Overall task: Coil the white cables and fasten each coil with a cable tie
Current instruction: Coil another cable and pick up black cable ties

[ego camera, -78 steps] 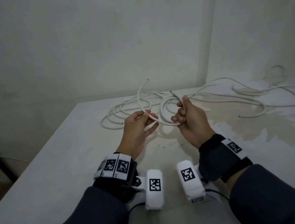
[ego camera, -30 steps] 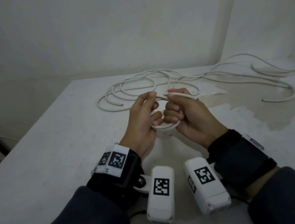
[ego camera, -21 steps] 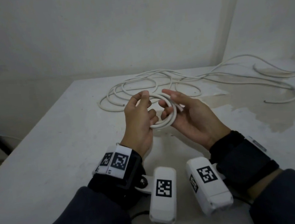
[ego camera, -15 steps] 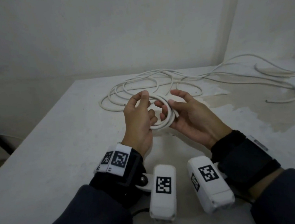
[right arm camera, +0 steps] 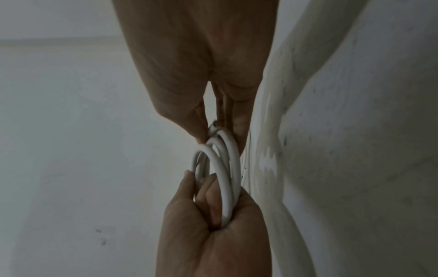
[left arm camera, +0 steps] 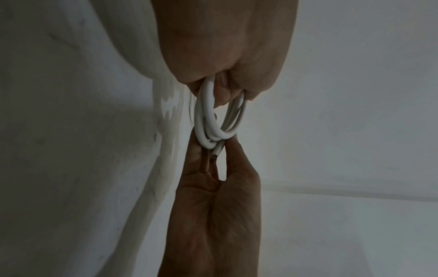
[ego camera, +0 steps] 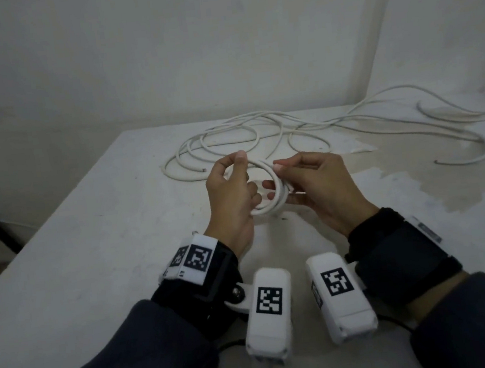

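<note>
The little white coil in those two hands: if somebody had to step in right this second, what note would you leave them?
Left hand: grips the small white coil, fingers curled through its loops.
Right hand: pinches the coil's other side, where a cut cable end pokes out between its fingers.
The coil is held above the white table; more loose white cables lie uncoiled at the far side.
Done: one short cable is wound into a few loops.
Left: fasten this coil; no cable tie shows in any view. Then coil and tie the loose cables.
</note>
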Motion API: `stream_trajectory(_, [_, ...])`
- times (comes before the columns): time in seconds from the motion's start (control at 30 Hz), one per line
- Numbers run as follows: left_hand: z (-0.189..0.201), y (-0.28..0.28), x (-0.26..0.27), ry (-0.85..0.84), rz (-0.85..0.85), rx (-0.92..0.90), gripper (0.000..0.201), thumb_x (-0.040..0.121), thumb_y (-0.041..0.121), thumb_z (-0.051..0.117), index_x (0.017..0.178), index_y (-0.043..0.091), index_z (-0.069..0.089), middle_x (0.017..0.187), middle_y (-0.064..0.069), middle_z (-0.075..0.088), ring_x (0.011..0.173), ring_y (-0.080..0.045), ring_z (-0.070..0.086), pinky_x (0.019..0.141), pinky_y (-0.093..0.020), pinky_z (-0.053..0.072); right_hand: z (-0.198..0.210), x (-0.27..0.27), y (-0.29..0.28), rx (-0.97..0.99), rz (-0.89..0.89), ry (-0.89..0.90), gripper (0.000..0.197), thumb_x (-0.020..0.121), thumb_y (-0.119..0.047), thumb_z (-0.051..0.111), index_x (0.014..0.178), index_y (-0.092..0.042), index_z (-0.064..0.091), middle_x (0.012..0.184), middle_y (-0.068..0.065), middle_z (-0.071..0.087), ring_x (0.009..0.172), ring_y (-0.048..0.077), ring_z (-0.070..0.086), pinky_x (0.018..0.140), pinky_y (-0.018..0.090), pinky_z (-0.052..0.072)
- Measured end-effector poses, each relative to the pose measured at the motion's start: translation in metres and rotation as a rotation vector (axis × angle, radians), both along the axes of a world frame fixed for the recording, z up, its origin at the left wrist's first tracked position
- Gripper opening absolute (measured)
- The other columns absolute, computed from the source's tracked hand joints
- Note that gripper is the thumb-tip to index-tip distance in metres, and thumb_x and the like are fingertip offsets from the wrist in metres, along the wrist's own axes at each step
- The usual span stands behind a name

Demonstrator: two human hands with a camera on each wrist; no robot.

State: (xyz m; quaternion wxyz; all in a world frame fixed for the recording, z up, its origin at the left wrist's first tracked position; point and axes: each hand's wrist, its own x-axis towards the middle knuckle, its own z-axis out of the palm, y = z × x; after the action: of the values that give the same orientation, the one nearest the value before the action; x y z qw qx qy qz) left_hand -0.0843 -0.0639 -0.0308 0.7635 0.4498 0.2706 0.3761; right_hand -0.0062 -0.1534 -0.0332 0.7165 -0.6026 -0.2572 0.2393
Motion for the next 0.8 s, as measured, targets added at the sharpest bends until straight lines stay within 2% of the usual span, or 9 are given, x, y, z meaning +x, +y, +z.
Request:
stream_trajectory(0.2, [-0.002,0.001,0.001,0.003,0.022,0.016,0.010,0.098,0.023,0.052,0.090,0.017,0.052,0.039,0.012,0.038,0.033,-0.004,0.027,0.034,-0.016,0.025,0.004,0.000,-0.004,-0.022,0.013,-0.129,0.016,0.083,-0.008,0.072,0.093,0.005,0.070,0.087,0.020,0.073,0.085,0.034,0.072,0.075,0.044,0.060])
stream_trajectory(0.33, [-0.004,0.001,0.002,0.002,0.031,0.005,0.009,0.099,0.022,0.051,0.090,0.018,0.052,0.042,0.011,0.042,0.033,-0.004,0.030,0.033,-0.016,0.026,0.005,-0.001,-0.004,-0.090,0.027,-0.160,0.036,0.066,-0.017,0.087,0.093,0.000,0.072,0.089,0.016,0.074,0.084,0.028,0.073,0.073,0.040,0.060])
stream_trajectory(0.4, [-0.004,0.000,0.002,0.000,0.013,0.002,0.009,0.099,0.021,0.051,0.090,0.017,0.052,0.043,0.011,0.042,0.033,-0.003,0.030,0.033,-0.015,0.026,0.004,0.000,-0.004,-0.129,-0.015,-0.225,0.035,0.061,-0.010,0.089,0.090,-0.001,0.071,0.085,0.016,0.073,0.081,0.029,0.072,0.071,0.042,0.061])
stream_trajectory(0.53, [-0.005,-0.002,0.003,-0.031,-0.113,-0.057,0.008,0.099,0.014,0.048,0.091,0.016,0.050,0.053,0.005,0.035,0.036,-0.005,0.026,0.034,-0.017,0.026,0.001,0.007,-0.004,-0.189,-0.160,-0.319,0.021,0.062,0.004,0.082,0.074,-0.008,0.070,0.070,0.013,0.072,0.068,0.030,0.072,0.068,0.048,0.060])
stream_trajectory(0.6, [-0.005,-0.002,0.004,-0.054,-0.178,-0.099,0.009,0.098,0.010,0.045,0.093,0.015,0.051,0.053,0.004,0.036,0.037,-0.006,0.028,0.036,-0.017,0.030,0.002,0.011,-0.005,-0.226,-0.218,-0.429,0.019,0.063,0.002,0.080,0.069,-0.014,0.070,0.066,0.007,0.071,0.066,0.024,0.071,0.069,0.041,0.060])
stream_trajectory(0.67, [-0.004,0.000,0.003,-0.056,-0.256,-0.163,0.007,0.097,0.009,0.044,0.095,0.011,0.051,0.054,0.001,0.040,0.039,-0.008,0.033,0.039,-0.018,0.036,0.005,0.014,-0.009,-0.255,-0.238,-0.543,0.020,0.065,-0.001,0.080,0.070,-0.017,0.071,0.067,-0.002,0.069,0.064,0.011,0.066,0.065,0.024,0.057])
stream_trajectory(0.7, [-0.003,0.003,0.001,-0.041,-0.308,-0.191,0.006,0.095,0.008,0.044,0.094,0.008,0.050,0.057,-0.002,0.043,0.041,-0.009,0.037,0.042,-0.019,0.040,0.006,0.016,-0.011,-0.262,-0.234,-0.584,0.019,0.067,-0.001,0.080,0.072,-0.017,0.072,0.069,-0.003,0.068,0.064,0.006,0.064,0.061,0.015,0.052])
stream_trajectory(0.73, [-0.002,0.006,-0.001,-0.015,-0.363,-0.205,0.007,0.093,0.008,0.044,0.093,0.005,0.050,0.060,-0.004,0.046,0.044,-0.011,0.041,0.046,-0.021,0.044,0.007,0.018,-0.013,-0.273,-0.226,-0.617,0.018,0.068,-0.001,0.080,0.074,-0.016,0.073,0.071,-0.002,0.069,0.066,0.005,0.063,0.059,0.010,0.049])
stream_trajectory(0.8, [-0.002,0.014,-0.006,0.041,-0.476,-0.197,0.016,0.088,0.005,0.041,0.099,0.001,0.052,0.066,-0.007,0.052,0.048,-0.014,0.048,0.051,-0.024,0.049,0.010,0.021,-0.017,-0.306,-0.186,-0.666,0.016,0.068,-0.003,0.082,0.076,-0.015,0.074,0.074,-0.001,0.070,0.068,0.007,0.065,0.064,0.013,0.051])
